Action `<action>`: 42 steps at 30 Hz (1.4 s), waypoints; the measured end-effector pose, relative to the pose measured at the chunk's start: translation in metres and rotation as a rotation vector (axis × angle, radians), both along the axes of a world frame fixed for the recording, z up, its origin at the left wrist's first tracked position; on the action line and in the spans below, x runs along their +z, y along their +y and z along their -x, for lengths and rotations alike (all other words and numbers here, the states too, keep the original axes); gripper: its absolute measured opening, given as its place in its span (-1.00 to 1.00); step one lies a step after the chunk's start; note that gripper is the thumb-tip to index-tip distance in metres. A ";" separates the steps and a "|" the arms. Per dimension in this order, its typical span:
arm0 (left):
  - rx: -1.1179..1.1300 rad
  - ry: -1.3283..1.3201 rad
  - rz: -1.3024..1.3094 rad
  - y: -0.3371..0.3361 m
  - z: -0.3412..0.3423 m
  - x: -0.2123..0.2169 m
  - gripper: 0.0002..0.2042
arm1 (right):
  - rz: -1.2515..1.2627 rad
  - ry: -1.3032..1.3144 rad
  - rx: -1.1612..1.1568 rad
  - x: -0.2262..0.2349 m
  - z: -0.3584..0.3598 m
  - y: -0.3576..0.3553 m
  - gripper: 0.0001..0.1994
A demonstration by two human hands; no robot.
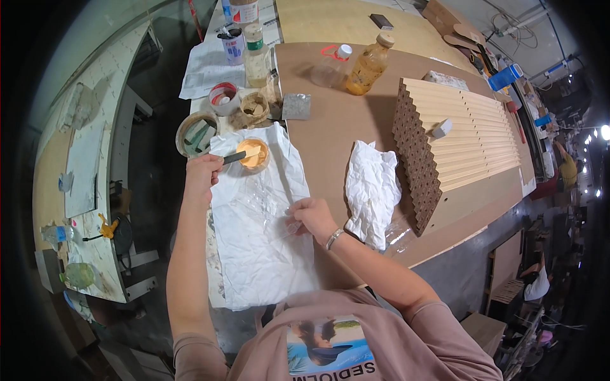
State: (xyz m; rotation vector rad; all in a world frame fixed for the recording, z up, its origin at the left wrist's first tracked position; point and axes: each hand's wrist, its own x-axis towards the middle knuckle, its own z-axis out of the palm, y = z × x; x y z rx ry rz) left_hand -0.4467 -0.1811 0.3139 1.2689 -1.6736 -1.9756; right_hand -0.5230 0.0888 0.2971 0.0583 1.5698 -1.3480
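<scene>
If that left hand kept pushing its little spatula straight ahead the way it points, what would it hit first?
Most likely the small tub of tan paste: the left hand holds a spatula whose tip already sits over the tub, though depth is hard to judge.

Handle of flat putty knife [241, 154] hidden inside left hand [202, 178]. Clear plastic film [264, 203] edges indistinct beneath right hand [311, 216] fingertips. Round tub [254, 154] contents unclear.

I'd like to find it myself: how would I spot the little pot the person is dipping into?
Start at the crumpled white sheet on the brown bench. At its far edge, by the left hand, sits a small round pot. It alone holds orange-tan paste, with a flat tool in it.
</scene>
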 end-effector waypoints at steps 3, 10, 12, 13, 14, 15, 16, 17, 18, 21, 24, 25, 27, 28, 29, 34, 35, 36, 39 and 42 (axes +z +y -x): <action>0.031 0.005 -0.033 0.002 -0.007 0.001 -0.95 | 0.000 0.021 0.028 -0.003 -0.001 -0.002 -0.81; -0.137 -0.015 0.066 0.033 -0.035 0.022 -0.97 | 0.011 0.027 -0.036 -0.005 -0.004 -0.004 -0.86; -0.138 0.000 0.086 0.046 -0.048 0.017 -0.97 | 0.019 0.030 -0.011 -0.007 -0.005 -0.004 -0.84; -0.162 -0.034 0.130 0.051 -0.053 0.015 -0.97 | 0.016 0.026 -0.014 -0.007 -0.004 -0.005 -0.84; -0.186 -0.067 0.172 0.056 -0.059 0.012 -0.96 | 0.011 0.021 -0.008 -0.006 -0.004 -0.005 -0.83; -0.179 -0.084 0.202 0.063 -0.062 0.009 -0.97 | 0.006 0.017 -0.003 -0.005 -0.003 -0.005 -0.82; -0.183 -0.086 0.199 0.066 -0.066 0.004 -0.97 | 0.002 0.014 -0.006 -0.003 -0.002 -0.005 -0.82; -0.176 -0.091 0.239 0.068 -0.070 -0.002 -0.98 | -0.005 0.016 0.018 0.000 -0.002 -0.005 -0.81; -0.169 -0.096 0.280 0.070 -0.074 -0.010 -0.97 | -0.013 0.019 0.042 0.002 -0.002 -0.005 -0.80; -0.170 -0.107 0.398 0.073 -0.079 -0.023 -0.95 | -0.017 0.021 0.007 -0.006 -0.004 -0.005 -0.79; -0.158 -0.080 0.505 0.079 -0.079 -0.018 -0.95 | -0.024 0.004 -0.004 -0.006 -0.007 -0.005 -0.79; -0.160 -0.057 0.577 0.081 -0.079 -0.015 -0.96 | -0.025 0.000 -0.001 -0.005 -0.008 -0.006 -0.79; -0.193 -0.072 0.650 0.088 -0.073 -0.007 -0.96 | -0.028 0.004 -0.020 -0.003 -0.010 -0.005 -0.83; -0.224 -0.089 0.725 0.091 -0.070 -0.003 -0.97 | -0.031 0.002 -0.022 -0.004 -0.010 -0.006 -0.83; -0.228 -0.090 0.721 0.095 -0.069 0.000 -0.97 | -0.019 0.026 -0.050 -0.006 -0.011 -0.006 -0.86; -0.274 -0.052 0.804 0.109 -0.065 0.019 -0.92 | -0.007 -0.003 -0.092 -0.006 -0.010 -0.006 -0.91; -0.276 -0.057 0.804 0.112 -0.064 0.020 -0.92 | -0.014 0.001 -0.096 -0.006 -0.011 -0.006 -0.90; -0.277 -0.009 0.848 0.114 -0.064 0.021 -0.92 | -0.020 0.005 -0.100 -0.007 -0.011 -0.006 -0.90; -0.294 0.051 0.928 0.115 -0.067 0.015 -0.92 | -0.033 0.013 -0.071 -0.009 -0.010 -0.006 -0.96; -0.279 0.080 0.946 0.117 -0.069 0.014 -0.91 | -0.040 -0.005 -0.077 -0.007 -0.010 -0.005 -0.96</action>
